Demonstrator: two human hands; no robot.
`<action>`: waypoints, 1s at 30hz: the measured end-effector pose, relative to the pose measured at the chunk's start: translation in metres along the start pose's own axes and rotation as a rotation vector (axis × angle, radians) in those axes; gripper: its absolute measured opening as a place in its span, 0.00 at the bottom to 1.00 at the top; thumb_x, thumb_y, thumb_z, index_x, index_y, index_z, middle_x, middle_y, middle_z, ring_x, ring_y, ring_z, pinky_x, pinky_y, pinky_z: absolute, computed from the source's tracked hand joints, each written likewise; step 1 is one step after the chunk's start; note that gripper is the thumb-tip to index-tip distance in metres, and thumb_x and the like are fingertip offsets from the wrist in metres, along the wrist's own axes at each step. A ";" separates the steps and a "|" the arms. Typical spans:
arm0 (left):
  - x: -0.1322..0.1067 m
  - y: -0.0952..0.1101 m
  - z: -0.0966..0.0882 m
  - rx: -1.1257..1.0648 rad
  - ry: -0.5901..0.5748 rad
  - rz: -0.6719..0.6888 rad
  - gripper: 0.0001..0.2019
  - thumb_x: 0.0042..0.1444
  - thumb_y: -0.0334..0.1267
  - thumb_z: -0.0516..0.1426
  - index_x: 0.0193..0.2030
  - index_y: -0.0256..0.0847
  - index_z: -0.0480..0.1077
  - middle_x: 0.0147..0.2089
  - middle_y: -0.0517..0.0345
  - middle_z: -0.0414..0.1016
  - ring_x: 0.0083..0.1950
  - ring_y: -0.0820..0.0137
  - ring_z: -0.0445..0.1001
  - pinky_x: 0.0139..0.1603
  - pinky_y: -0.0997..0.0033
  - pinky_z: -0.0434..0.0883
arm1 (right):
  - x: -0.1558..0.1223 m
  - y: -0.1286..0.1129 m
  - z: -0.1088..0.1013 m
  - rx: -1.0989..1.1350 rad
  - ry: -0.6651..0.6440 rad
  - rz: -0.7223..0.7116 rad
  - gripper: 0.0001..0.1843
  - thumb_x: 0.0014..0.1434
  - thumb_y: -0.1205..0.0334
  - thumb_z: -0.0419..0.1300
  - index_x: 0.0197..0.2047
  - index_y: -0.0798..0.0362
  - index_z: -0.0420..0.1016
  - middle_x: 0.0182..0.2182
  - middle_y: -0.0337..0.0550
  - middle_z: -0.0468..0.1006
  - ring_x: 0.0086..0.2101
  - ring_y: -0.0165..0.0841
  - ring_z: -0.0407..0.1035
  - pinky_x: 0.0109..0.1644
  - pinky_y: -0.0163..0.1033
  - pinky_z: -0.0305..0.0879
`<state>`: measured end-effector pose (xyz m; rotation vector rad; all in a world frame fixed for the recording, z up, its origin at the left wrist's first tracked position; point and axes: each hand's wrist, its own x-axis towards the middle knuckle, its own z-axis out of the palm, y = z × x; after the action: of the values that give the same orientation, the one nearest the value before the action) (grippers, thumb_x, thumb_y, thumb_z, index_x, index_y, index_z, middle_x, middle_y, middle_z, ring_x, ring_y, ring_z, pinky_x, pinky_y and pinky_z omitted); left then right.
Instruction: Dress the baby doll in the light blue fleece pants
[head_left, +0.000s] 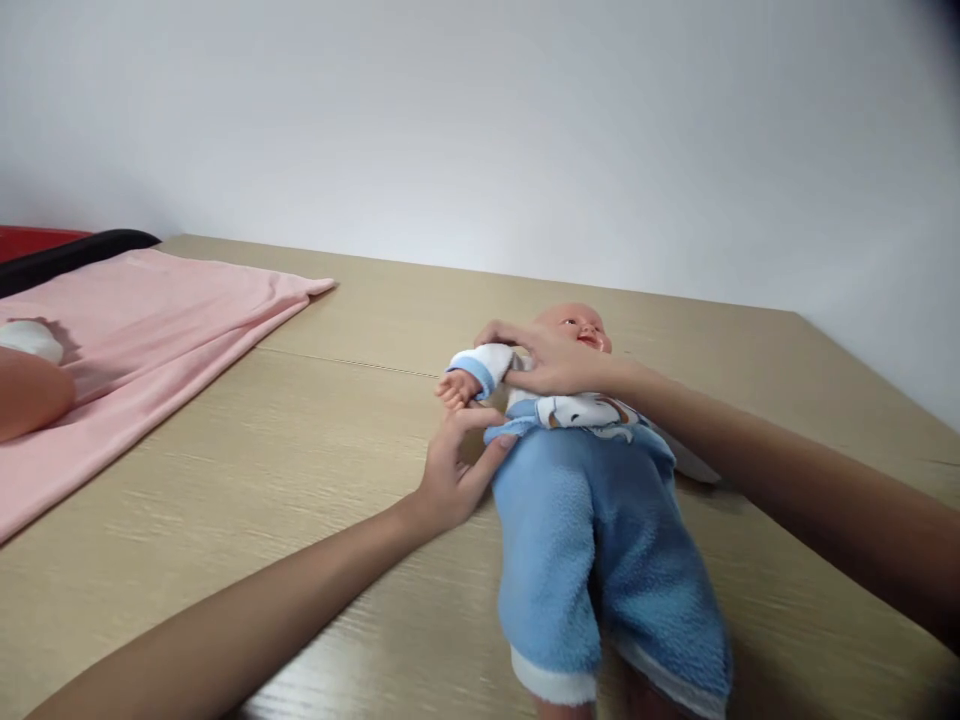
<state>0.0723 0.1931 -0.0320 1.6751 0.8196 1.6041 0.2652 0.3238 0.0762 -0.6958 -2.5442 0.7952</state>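
A baby doll (581, 325) lies on its back on the wooden table (262, 480), head away from me. It wears fuzzy blue trousers (592, 540) and a white top with a blue-cuffed sleeve (484, 362). My left hand (454, 470) pinches the hem of the doll's top at its side, just below the doll's small hand. My right hand (544, 362) lies across the doll's chest and upper arm, fingers closed on the white sleeve.
A pink cloth (150, 330) is spread over the table's far left. On it lies part of a second doll, a limb (30, 395) with a white sock. A black and red object (67, 250) sits behind the cloth. A white wall stands beyond.
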 end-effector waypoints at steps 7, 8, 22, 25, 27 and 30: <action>0.009 0.019 0.004 -0.062 0.206 0.045 0.12 0.74 0.54 0.64 0.48 0.50 0.74 0.42 0.57 0.79 0.44 0.62 0.76 0.52 0.57 0.74 | -0.037 -0.018 -0.005 0.169 0.008 0.017 0.15 0.60 0.63 0.68 0.51 0.47 0.78 0.48 0.42 0.86 0.48 0.41 0.79 0.57 0.46 0.73; 0.017 0.024 0.005 -0.070 0.216 -0.040 0.14 0.72 0.56 0.66 0.47 0.49 0.75 0.41 0.58 0.78 0.43 0.63 0.76 0.50 0.60 0.74 | -0.039 -0.022 -0.004 0.189 -0.011 0.034 0.13 0.61 0.61 0.69 0.49 0.48 0.79 0.46 0.41 0.86 0.46 0.40 0.78 0.55 0.44 0.73; 0.058 0.001 -0.011 -0.524 0.035 -0.674 0.26 0.50 0.54 0.80 0.44 0.44 0.75 0.41 0.63 0.83 0.38 0.73 0.80 0.39 0.76 0.76 | -0.047 -0.058 0.003 0.109 0.060 0.587 0.18 0.72 0.44 0.65 0.48 0.51 0.82 0.46 0.45 0.89 0.46 0.42 0.80 0.50 0.41 0.72; 0.066 -0.013 -0.009 -0.494 0.008 -0.723 0.31 0.47 0.55 0.81 0.48 0.46 0.73 0.36 0.65 0.82 0.29 0.73 0.75 0.27 0.76 0.69 | -0.040 -0.052 0.017 -0.069 0.157 0.665 0.15 0.76 0.50 0.60 0.47 0.52 0.80 0.45 0.46 0.89 0.42 0.39 0.80 0.45 0.39 0.70; 0.073 -0.023 -0.004 -0.464 -0.004 -0.724 0.32 0.45 0.55 0.81 0.48 0.46 0.72 0.32 0.68 0.79 0.25 0.74 0.72 0.25 0.76 0.66 | -0.037 -0.048 0.024 -0.175 0.197 0.665 0.12 0.76 0.54 0.59 0.46 0.52 0.80 0.45 0.48 0.89 0.42 0.40 0.80 0.44 0.39 0.69; 0.080 -0.032 0.000 -0.440 -0.007 -0.704 0.32 0.41 0.52 0.82 0.44 0.45 0.72 0.33 0.68 0.80 0.28 0.75 0.73 0.28 0.78 0.68 | -0.036 -0.050 0.029 -0.283 0.246 0.647 0.11 0.75 0.59 0.59 0.50 0.56 0.80 0.52 0.57 0.87 0.51 0.46 0.79 0.53 0.42 0.68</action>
<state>0.0767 0.2765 -0.0115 0.9312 0.8492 1.1640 0.2627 0.2555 0.0769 -1.6467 -2.2273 0.4831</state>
